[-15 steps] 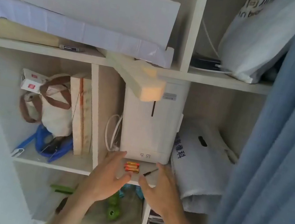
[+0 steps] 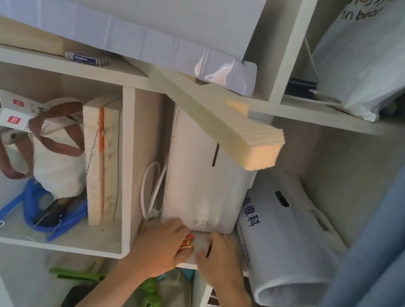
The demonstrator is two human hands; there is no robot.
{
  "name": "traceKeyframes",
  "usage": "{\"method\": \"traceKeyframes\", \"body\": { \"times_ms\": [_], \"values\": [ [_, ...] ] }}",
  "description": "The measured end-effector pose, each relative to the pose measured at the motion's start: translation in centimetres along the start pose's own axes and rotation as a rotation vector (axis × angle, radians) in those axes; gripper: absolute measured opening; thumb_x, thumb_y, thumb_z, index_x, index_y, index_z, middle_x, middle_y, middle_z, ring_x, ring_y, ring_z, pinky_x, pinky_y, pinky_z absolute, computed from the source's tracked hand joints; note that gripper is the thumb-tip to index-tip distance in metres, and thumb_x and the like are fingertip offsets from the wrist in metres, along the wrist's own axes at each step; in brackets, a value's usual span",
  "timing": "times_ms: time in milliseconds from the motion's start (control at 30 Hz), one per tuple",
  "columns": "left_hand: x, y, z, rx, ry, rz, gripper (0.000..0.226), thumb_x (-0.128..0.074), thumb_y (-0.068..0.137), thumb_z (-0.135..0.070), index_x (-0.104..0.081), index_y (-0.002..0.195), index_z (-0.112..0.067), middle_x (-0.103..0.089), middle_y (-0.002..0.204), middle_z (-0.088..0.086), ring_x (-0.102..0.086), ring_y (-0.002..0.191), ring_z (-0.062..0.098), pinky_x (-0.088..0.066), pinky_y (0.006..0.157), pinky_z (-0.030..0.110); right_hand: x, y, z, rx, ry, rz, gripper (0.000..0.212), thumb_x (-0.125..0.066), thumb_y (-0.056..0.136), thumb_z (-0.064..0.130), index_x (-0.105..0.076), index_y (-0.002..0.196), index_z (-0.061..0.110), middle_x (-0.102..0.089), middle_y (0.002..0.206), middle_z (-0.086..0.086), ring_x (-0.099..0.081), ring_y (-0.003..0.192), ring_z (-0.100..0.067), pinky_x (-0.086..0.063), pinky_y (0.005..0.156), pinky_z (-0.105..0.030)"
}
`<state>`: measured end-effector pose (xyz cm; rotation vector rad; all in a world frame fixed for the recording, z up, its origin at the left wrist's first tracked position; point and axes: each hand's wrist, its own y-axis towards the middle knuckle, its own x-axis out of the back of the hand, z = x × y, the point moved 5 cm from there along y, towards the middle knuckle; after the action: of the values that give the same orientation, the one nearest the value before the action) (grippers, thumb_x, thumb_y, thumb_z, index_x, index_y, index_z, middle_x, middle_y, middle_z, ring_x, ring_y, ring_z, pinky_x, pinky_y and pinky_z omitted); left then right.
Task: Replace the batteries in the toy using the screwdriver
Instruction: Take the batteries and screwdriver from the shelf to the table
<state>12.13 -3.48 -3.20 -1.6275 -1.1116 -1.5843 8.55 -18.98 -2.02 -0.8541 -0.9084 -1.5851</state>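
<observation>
Red and gold batteries (image 2: 187, 242) lie on the shelf ledge (image 2: 188, 262) in front of a white appliance. My left hand (image 2: 163, 244) rests over them, its fingers curled onto the batteries. My right hand (image 2: 219, 256) is beside it, fingers around a thin dark screwdriver (image 2: 208, 250) that shows between thumb and fingers. A green toy (image 2: 150, 304) with round parts lies in the compartment below, partly hidden by my left forearm.
A white appliance (image 2: 205, 180) stands right behind my hands, with a white cable (image 2: 149, 192) to its left. A foam block (image 2: 226, 130) juts out overhead. A white bag (image 2: 286, 237) lies to the right, a blue curtain (image 2: 390, 238) beyond it.
Both hands have moved forward onto the ledge. The left hand now covers the batteries and the right hand has closed around the screwdriver. The camera has moved closer.
</observation>
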Motion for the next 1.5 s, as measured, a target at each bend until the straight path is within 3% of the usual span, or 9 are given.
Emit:
{"method": "traceKeyframes", "body": {
  "times_ms": [133,333,600,733,833,967,1133,1333,1500],
  "values": [
    [-0.1,0.2,-0.2,0.010,0.092,-0.012,0.047,-0.034,0.102,-0.061,-0.052,0.127,-0.025,-0.054,0.121,-0.002,-0.062,0.083,0.020,-0.058,0.075,0.042,0.2,0.3,-0.6,-0.041,-0.002,-0.040,0.037,-0.055,0.083,0.005,-0.029,0.064,0.022,-0.032,0.064,0.006,-0.041,0.063,-0.017,-0.021,0.045,-0.019],
    [-0.6,0.0,-0.4,-0.004,0.147,-0.036,0.045,-0.031,0.108,-0.053,-0.052,0.134,-0.022,-0.057,0.125,0.001,-0.065,0.086,0.023,-0.059,0.070,0.040,0.4,-0.3,-1.4,-0.083,0.083,-0.023,0.035,-0.060,0.087,0.010,-0.035,0.065,0.021,-0.038,0.065,0.005,-0.035,0.057,-0.014,-0.025,0.047,-0.023],
    [-0.6,-0.1,-0.3,-0.021,0.129,-0.013,0.029,-0.060,0.104,-0.025,-0.053,0.131,-0.018,-0.062,0.113,0.001,-0.066,0.080,0.018,-0.051,0.062,0.032,1.3,-1.1,-1.1,0.001,0.263,-0.050,0.035,-0.055,0.077,0.002,-0.028,0.057,0.014,-0.024,0.058,-0.002,-0.017,0.060,-0.014,-0.016,0.053,-0.032],
    [1.1,-1.7,-0.3,0.041,-0.104,-0.027,0.022,-0.053,0.109,-0.025,-0.046,0.129,-0.023,-0.053,0.098,-0.004,-0.057,0.078,0.014,-0.049,0.067,0.031,2.1,-1.9,-1.5,0.009,0.387,-0.028,0.020,-0.057,0.081,0.001,-0.055,0.062,0.001,-0.048,0.053,-0.007,-0.037,0.050,-0.022,-0.039,0.049,-0.039],
    [3.0,-4.0,-0.4,0.102,-0.269,-0.038,0.019,-0.042,0.113,-0.027,-0.044,0.132,-0.023,-0.052,0.105,-0.002,-0.054,0.082,0.011,-0.042,0.070,0.023,3.3,-2.5,-1.2,0.044,0.455,-0.002,0.016,-0.062,0.094,0.004,-0.075,0.097,0.013,-0.075,0.093,-0.002,-0.070,0.085,-0.015,-0.063,0.079,-0.035],
    [5.8,-9.0,0.1,0.210,-0.423,-0.053,0.029,-0.037,0.114,-0.033,-0.038,0.142,-0.030,-0.065,0.108,-0.004,-0.064,0.084,0.009,-0.055,0.075,0.031,3.9,-3.2,0.3,0.186,0.551,0.109,0.020,-0.056,0.104,0.007,-0.062,0.103,0.027,-0.071,0.107,0.003,-0.068,0.100,-0.013,-0.060,0.080,-0.027],
    [8.8,-18.4,2.8,0.428,-0.426,-0.214,0.025,-0.035,0.113,-0.041,-0.042,0.134,-0.029,-0.060,0.085,-0.008,-0.055,0.069,0.005,-0.044,0.062,0.023,3.5,-5.6,5.3,0.371,0.644,0.269,0.044,-0.055,0.104,0.006,-0.061,0.091,0.047,-0.076,0.091,0.013,-0.073,0.072,-0.015,-0.060,0.075,-0.038],
    [10.8,-33.6,7.2,0.714,-0.409,-0.344,0.012,-0.035,0.113,-0.039,-0.039,0.123,-0.035,-0.048,0.073,-0.009,-0.046,0.061,0.007,-0.037,0.062,0.029,1.1,-11.8,16.1,0.614,0.672,0.383,0.031,-0.056,0.102,0.002,-0.065,0.103,0.031,-0.076,0.090,0.017,-0.071,0.066,-0.013,-0.053,0.067,-0.009],
    [12.6,-48.0,10.4,0.927,-0.384,-0.443,0.018,-0.038,0.113,-0.034,-0.040,0.131,-0.033,-0.055,0.086,-0.012,-0.057,0.076,0.004,-0.047,0.072,0.022,-2.9,-19.3,26.5,0.850,0.613,0.466,0.040,-0.061,0.099,-0.002,-0.069,0.094,0.037,-0.074,0.083,0.013,-0.069,0.066,-0.014,-0.057,0.065,-0.024]
  ]
}}
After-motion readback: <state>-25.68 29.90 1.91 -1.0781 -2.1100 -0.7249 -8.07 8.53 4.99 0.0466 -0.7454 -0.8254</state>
